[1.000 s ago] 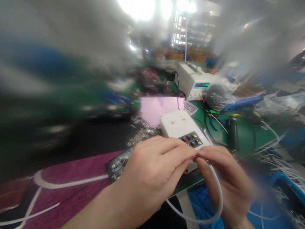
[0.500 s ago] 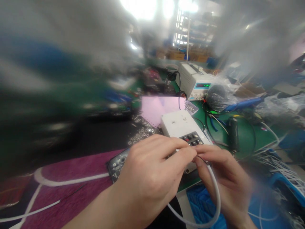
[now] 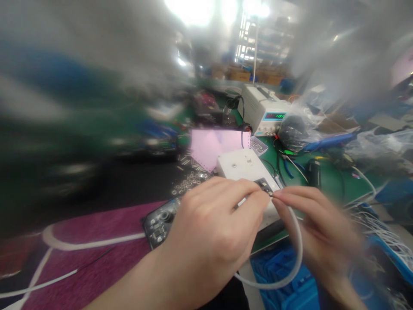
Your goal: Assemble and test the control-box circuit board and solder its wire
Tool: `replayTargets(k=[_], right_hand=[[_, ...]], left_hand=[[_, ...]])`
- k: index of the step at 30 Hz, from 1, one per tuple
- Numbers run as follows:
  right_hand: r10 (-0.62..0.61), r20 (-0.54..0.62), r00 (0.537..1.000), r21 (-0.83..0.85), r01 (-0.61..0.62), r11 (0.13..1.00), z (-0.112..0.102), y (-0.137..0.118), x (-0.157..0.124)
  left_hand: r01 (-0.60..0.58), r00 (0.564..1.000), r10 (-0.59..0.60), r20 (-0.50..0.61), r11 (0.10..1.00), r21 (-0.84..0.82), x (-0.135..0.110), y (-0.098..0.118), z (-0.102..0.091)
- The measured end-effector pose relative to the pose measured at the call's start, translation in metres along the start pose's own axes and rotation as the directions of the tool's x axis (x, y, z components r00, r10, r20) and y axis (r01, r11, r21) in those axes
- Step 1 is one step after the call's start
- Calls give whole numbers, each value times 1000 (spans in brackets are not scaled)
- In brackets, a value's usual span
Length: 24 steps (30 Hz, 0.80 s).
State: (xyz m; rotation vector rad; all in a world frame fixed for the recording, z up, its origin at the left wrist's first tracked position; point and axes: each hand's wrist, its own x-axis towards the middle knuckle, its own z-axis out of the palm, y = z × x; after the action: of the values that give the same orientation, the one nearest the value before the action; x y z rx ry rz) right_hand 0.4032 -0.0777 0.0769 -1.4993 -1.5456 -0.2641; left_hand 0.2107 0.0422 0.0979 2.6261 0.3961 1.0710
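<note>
Left hand (image 3: 222,224): fingers drawn narrow, thumb towards index; cannot tell what, if anything, lies between the tips. Right hand (image 3: 322,232): narrow, pinching at the end of one white cable (image 3: 298,254), which loops down below both hands. Fingertips of the two meet, or nearly so, beside one black block (image 3: 264,184), part covered by the left fingers. Block sits on one white box (image 3: 238,170), just beyond the left knuckles; touch with it cannot be told.

Handling, as judged: grip close to the cable end, keep both wrists steady, leave the loop slack so its weight does not tug, and tilt the left fingers for a clear sight of the tip.

Count, outward. Left of the left wrist: one clear-topped case (image 3: 159,224); one purple mat (image 3: 97,228). Beyond the left knuckles: loose metal rings (image 3: 190,183), too many and blurred to count. Past the box: one pink sheet (image 3: 209,144), one small tray (image 3: 266,149), then one power supply (image 3: 258,107), display lit.
</note>
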Motion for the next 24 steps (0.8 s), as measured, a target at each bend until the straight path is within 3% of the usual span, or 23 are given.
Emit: replayTargets(k=[4,7,10,14,24], right_hand=[[197,-19,980,-38,-197,980,-1,24,13],[390,23,921,58,-391,919,4,45,24],[498,85,863,142,-505,851,12,61,27],[506,127,853,151,-521,840,21,72,23],[390,77,918,9,-392,920,25,72,20]], left_hand=[[42,982,-52,181,997,59,3,2,12],[4,955,-41,293,992,129,3,5,26],[-23,945,-41,324,981,191,4,8,39],[-51,952,-30,303,966,255,5,11,52],[-107,946,6,325,950,293,2,11,57]])
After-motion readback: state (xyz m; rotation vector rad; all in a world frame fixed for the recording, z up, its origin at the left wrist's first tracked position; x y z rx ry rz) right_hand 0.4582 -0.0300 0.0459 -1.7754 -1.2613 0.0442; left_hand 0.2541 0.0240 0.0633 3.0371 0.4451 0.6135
